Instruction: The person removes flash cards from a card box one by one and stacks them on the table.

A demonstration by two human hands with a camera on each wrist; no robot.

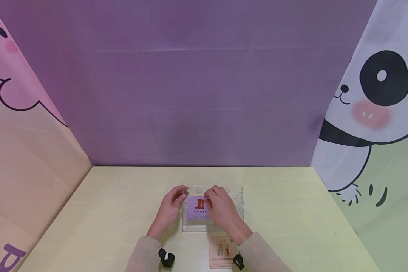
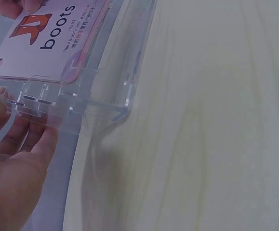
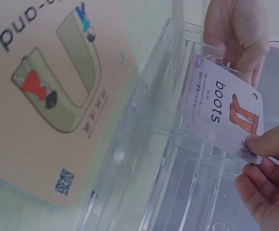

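A clear plastic card holder (image 1: 198,228) stands on the table, with a purple card marked "boots" (image 1: 197,213) in its left part. In the right wrist view my right hand (image 3: 269,178) pinches a corner of the boots card (image 3: 219,96) between thumb and fingers. At the holder's left side, my left hand (image 1: 169,206) grips the clear edge with thumb and fingers, seen closely in the left wrist view (image 2: 19,159). More cards lie stacked under the boots card there. An orange card reading "play hide-and-se…" (image 1: 221,251) lies on the table in front, partly covered by the right wrist.
The pale wooden table (image 1: 129,189) runs back to a purple cloth wall (image 1: 204,113). Printed side panels stand left and right, the right one showing a panda (image 1: 346,162). Black straps with small boxes (image 1: 167,260) sit at both wrists.
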